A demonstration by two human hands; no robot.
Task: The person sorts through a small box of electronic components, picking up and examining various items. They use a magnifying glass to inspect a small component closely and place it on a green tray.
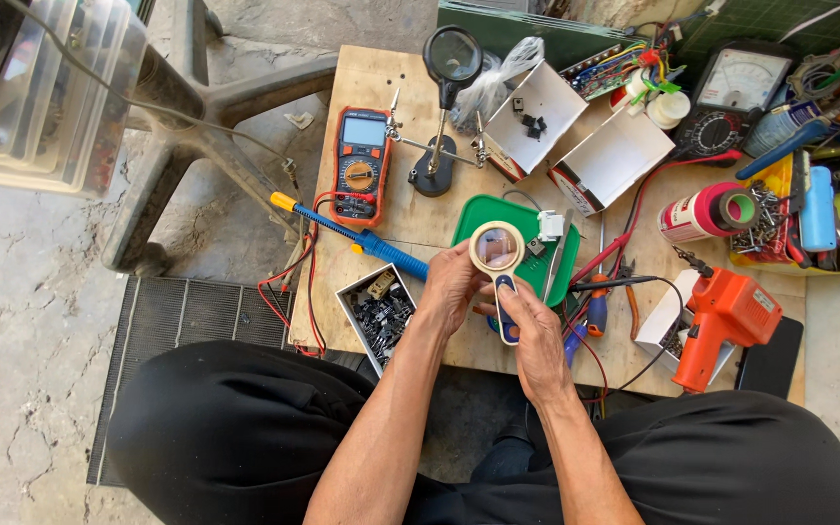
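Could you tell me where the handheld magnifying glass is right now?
In the head view, the handheld magnifying glass is held in both hands, left hand and right hand, over the green tray, near the table's front edge.

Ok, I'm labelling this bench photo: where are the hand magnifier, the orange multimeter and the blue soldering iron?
hand magnifier [497, 249], head view, on its round lens.
orange multimeter [359, 173], head view, on its dial.
blue soldering iron [391, 253], head view, on its blue handle.

Wood bench [410, 228] w/ multimeter [360, 165], green tray [475, 216]
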